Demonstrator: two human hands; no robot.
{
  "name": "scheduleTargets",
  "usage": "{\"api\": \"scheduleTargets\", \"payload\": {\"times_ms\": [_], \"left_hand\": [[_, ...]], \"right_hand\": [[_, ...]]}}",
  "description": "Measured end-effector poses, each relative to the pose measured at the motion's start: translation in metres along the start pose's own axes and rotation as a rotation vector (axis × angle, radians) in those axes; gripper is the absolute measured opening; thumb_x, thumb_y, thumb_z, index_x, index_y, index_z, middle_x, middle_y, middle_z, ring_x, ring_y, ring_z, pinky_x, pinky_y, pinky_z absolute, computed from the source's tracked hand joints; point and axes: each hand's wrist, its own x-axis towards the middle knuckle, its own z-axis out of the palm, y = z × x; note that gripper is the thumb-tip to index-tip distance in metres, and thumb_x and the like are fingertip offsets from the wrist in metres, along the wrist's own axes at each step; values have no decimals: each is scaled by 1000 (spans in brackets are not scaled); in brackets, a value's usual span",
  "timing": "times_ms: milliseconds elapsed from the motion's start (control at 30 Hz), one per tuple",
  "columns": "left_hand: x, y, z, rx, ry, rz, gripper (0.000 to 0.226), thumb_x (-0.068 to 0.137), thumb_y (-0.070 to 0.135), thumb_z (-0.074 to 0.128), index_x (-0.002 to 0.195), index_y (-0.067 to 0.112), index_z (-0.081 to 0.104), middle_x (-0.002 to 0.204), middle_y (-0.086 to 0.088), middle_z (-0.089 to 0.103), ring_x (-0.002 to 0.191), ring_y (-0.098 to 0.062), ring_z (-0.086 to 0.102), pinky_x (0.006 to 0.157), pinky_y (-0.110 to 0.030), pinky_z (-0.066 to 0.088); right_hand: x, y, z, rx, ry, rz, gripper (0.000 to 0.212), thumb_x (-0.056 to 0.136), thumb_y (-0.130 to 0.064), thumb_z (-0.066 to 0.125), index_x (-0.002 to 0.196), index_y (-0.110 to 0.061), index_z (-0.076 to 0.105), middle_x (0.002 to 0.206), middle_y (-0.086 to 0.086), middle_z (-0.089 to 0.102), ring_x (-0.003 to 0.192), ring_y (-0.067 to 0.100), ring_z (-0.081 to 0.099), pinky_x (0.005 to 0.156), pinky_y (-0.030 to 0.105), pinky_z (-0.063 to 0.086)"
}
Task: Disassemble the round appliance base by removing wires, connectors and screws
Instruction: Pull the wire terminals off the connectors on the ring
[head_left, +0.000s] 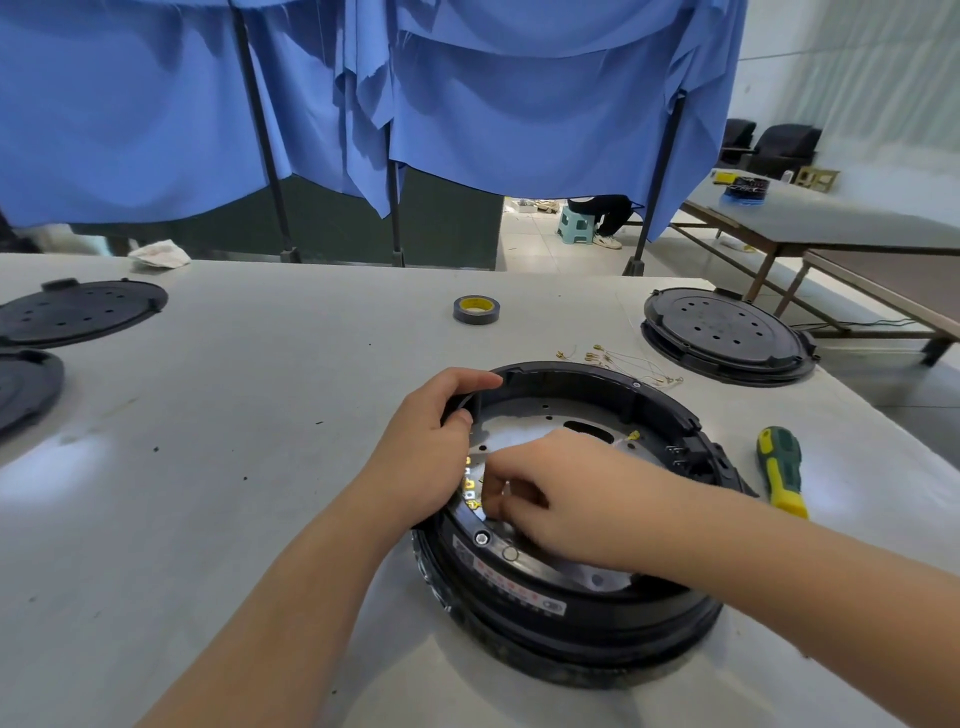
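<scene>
Two hands working inside a round black base (566, 597) lying on a pale table (249, 415).

The left hand (426, 447) grips the stiff rim; the right hand (566, 499) pinches something small inside (hidden, probably a thin wire). The base looks rigid and steady; hold the rim.

Bare table (260, 415) leftward; screwdriver (779, 470) and loose wires (623, 361) rightward.
</scene>
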Motion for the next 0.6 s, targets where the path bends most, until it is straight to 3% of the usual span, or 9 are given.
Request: {"api": "scheduleTargets", "payload": {"times_ms": [67,133,267,367,467,533,600], "left_hand": [[0,-1,0,-5,7,-1,46,95,-5,38,111,30,63,112,20,60,104,14,50,76,7,33],[0,-1,0,-2,10,-1,46,95,-5,39,111,30,64,114,18,61,104,13,51,77,7,33],[0,-1,1,11,19,-17,46,96,-3,39,108,33,64,114,17,62,106,4,54,81,0,37],[0,-1,2,15,30,-29,47,96,-3,39,104,36,64,113,17,62,101,3,56,77,-2,40],[0,-1,2,21,31,-27,48,96,-3,38,103,37,64,110,18,63,87,0,57,69,0,39],[-1,0,2,17,32,-24,47,96,-4,38,103,35,64,108,18,63,88,4,57,70,0,39],[-1,0,2,11,34,-22,47,95,-5,38,105,33,65,108,15,64,89,-1,59,73,-4,42]], "right_hand": [[-6,3,-2,-3,30,11,19,96,-36,46,98,-30,64,61,-14,49,59,1,43,60,29,35],[-9,6,-7,86,54,47,21,97,-27,44,102,-32,63,68,-14,60,61,1,49,64,30,43],[-11,10,-16,308,5,178,25,91,-9,46,88,-30,60,76,-7,70,61,4,62,67,33,56],[-7,8,-14,246,-26,274,25,83,-10,53,72,-31,60,65,-12,63,61,5,59,66,29,55],[1,3,-15,321,-141,385,22,86,-14,54,71,-21,69,61,-6,69,54,10,60,64,28,57],[7,-2,-18,435,-275,449,29,91,-13,49,74,-12,72,64,1,71,49,12,58,55,22,53],[12,-6,-21,462,-345,471,30,94,-14,47,76,-11,71,58,-5,69,45,6,57,45,14,42]]}}
